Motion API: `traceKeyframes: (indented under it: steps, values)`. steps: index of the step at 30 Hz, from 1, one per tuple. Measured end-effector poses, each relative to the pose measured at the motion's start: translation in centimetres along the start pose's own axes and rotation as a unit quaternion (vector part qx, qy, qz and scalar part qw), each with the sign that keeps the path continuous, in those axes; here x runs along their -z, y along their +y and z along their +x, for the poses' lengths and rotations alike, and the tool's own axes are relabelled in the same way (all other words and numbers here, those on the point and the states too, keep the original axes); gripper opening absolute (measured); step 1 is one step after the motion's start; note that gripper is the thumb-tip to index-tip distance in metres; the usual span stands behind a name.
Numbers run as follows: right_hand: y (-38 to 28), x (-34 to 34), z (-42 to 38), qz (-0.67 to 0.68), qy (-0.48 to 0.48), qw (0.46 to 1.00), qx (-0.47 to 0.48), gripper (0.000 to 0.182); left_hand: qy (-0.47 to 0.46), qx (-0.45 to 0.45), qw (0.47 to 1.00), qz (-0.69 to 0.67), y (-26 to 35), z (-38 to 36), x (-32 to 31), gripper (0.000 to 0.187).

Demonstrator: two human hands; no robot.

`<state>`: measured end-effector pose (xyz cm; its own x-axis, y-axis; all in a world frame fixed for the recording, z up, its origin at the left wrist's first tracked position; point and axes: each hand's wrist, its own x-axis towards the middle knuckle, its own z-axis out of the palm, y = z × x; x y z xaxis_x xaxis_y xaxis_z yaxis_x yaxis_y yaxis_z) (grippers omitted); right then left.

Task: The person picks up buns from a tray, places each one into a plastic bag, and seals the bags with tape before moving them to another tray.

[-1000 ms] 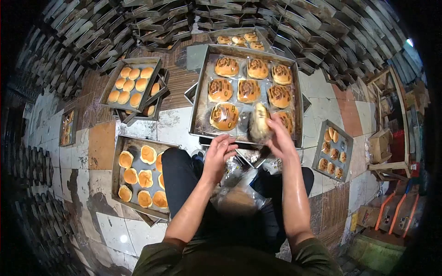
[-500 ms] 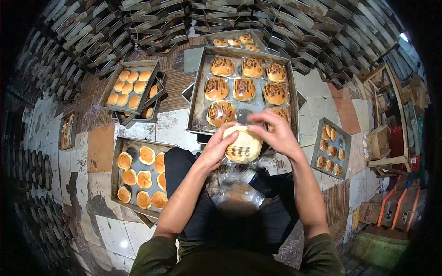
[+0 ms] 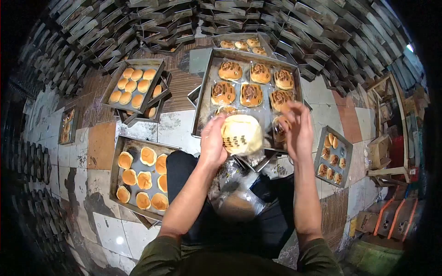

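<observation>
My left hand (image 3: 213, 142) grips a pale bun in a clear plastic bag (image 3: 241, 133), its underside facing me and dark print showing on the plastic. To the right of it, my right hand (image 3: 299, 131) is raised with fingers spread, apart from the bun and somewhat blurred. Behind both hands stands a large metal tray (image 3: 204, 110) of bagged buns (image 3: 251, 94) with brown print on top. The held bun covers part of another bun near the tray's front. Clear plastic bags (image 3: 235, 197) lie in my lap between my legs.
A metal tray (image 3: 113, 177) of unwrapped buns (image 3: 144, 180) sits by my left knee. Farther left is a stack of trays (image 3: 107, 102) with more buns. A smaller tray (image 3: 348, 158) stands at right, near a wooden frame (image 3: 389, 171). Stacked metal trays (image 3: 235, 16) line the back.
My right hand has come away from the bun, moving right with its fingers spreading. My left hand still holds the bagged bun, now slightly higher. The view has shifted a little.
</observation>
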<state>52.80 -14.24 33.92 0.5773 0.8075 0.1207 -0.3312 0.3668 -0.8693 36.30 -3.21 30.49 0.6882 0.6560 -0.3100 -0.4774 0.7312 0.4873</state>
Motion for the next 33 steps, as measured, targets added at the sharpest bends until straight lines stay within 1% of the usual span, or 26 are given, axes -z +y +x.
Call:
traceKeyframes:
  steps: [1, 2, 3, 4, 6, 7, 8, 9, 10, 11, 13, 14, 16, 17, 18, 20, 21, 22, 24, 25, 26, 28, 30, 31, 32, 33]
  values:
    - [0.5, 1.0, -0.1, -0.069, 0.115, 0.99, -0.052, 0.027, 0.048, -0.084, 0.994, 0.042, 0.0, 0.0, -0.4, 0.022]
    - [0.5, -0.8, -1.5, -0.153, 0.086, 0.984, -0.037, 0.033, 0.097, -0.166, 0.978, 0.083, 0.0, 0.0, -0.8, 0.023]
    - [1.8, -2.2, -2.7, -0.321, 0.08, 0.944, 0.004, 0.028, 0.151, -0.244, 0.934, 0.214, -0.9, -0.3, -1.5, 0.025]
    - [2.8, -3.0, -3.3, -0.479, 0.072, 0.874, 0.043, 0.025, 0.149, -0.24, 0.935, 0.216, -1.4, -0.5, -1.8, 0.025]
    - [2.7, -2.6, -3.0, -0.511, 0.058, 0.857, 0.041, 0.022, 0.164, -0.265, 0.911, 0.272, -1.9, -0.8, -2.3, 0.021]
    - [2.6, -2.5, -2.6, -0.542, 0.038, 0.839, 0.04, 0.022, 0.149, -0.262, 0.92, 0.249, -1.7, -0.4, -1.8, 0.022]
    - [2.1, -2.2, -2.3, -0.54, 0.04, 0.84, 0.043, 0.022, 0.136, -0.224, 0.931, 0.255, -0.7, 0.3, -1.1, 0.024]
    - [1.2, -1.4, -2.3, -0.379, 0.023, 0.924, -0.048, 0.022, 0.113, -0.15, 0.958, 0.218, 1.0, 1.0, -1.1, 0.024]
    - [0.4, -0.4, -2.2, -0.204, 0.005, 0.969, -0.137, 0.023, 0.09, -0.075, 0.977, 0.178, 2.3, 1.9, -1.4, 0.024]
    - [0.8, 1.4, -1.7, -0.103, -0.05, 0.992, -0.055, 0.014, 0.088, -0.075, 0.977, 0.179, 2.4, 3.1, -1.3, 0.024]
    - [-0.6, 0.2, -1.1, 0.003, 0.007, 0.99, -0.138, 0.011, 0.023, 0.019, 0.957, 0.288, 1.6, 5.9, 0.2, 0.029]
    - [-1.1, -0.7, -0.9, 0.05, 0.022, 0.985, -0.163, 0.01, 0.037, -0.066, 0.892, 0.445, 0.4, 6.8, 0.6, 0.036]
    - [-0.7, -1.1, -0.1, 0.043, 0.023, 0.988, -0.149, 0.01, 0.112, -0.166, 0.851, 0.486, -1.6, 7.3, 1.2, 0.042]
    - [-0.4, -1.1, 0.0, 0.038, 0.025, 0.989, -0.14, 0.011, 0.14, -0.244, 0.834, 0.474, -1.6, 5.3, -0.7, 0.043]
    - [-0.1, -1.0, 0.3, 0.038, 0.026, 0.989, -0.138, 0.011, 0.12, -0.265, 0.836, 0.466, -1.8, 3.8, -1.6, 0.04]
    - [0.4, -0.7, 0.5, -0.001, 0.041, 0.99, -0.131, 0.012, 0.043, -0.232, 0.829, 0.507, -2.6, 1.5, -2.6, 0.037]
    - [0.5, -0.6, 0.6, -0.037, 0.027, 0.991, -0.127, 0.013, 0.061, -0.218, 0.786, 0.576, -3.2, 1.3, -2.7, 0.033]
    - [0.8, -0.3, 0.7, -0.038, 0.029, 0.991, -0.128, 0.013, 0.061, -0.216, 0.786, 0.576, -3.1, 1.6, -2.7, 0.033]
    - [1.2, 0.2, 0.8, -0.1, 0.042, 0.988, -0.113, 0.016, 0.005, -0.227, 0.684, 0.694, -2.6, 2.7, -2.8, 0.028]
    - [1.1, 0.3, 0.7, -0.101, 0.042, 0.988, -0.112, 0.016, -0.013, -0.292, 0.62, 0.728, -2.6, 3.0, -3.1, 0.02]
    - [0.9, 0.0, 0.6, -0.105, 0.061, 0.985, -0.122, 0.017, -0.015, -0.293, 0.619, 0.729, -2.3, 3.4, -3.3, 0.02]
    - [0.7, 0.4, 0.3, -0.108, 0.082, 0.982, -0.133, 0.018, -0.017, -0.278, 0.567, 0.775, -1.3, 4.5, -3.5, 0.017]
    - [0.6, 2.4, -0.2, -0.14, 0.136, 0.972, -0.132, 0.019, -0.025, -0.235, 0.534, 0.812, 0.1, 7.4, -2.5, 0.017]
    - [0.2, 3.1, -0.8, -0.127, 0.143, 0.968, -0.162, 0.017, -0.046, -0.229, 0.543, 0.807, 0.4, 9.2, -1.5, 0.018]
    - [0.0, 3.8, -1.7, -0.127, 0.145, 0.968, -0.162, 0.017, -0.066, -0.221, 0.552, 0.801, 0.6, 10.5, -0.5, 0.02]
    - [0.0, 4.4, -2.6, -0.102, 0.192, 0.96, -0.174, 0.015, -0.068, -0.221, 0.552, 0.801, 0.9, 11.3, 0.0, 0.02]
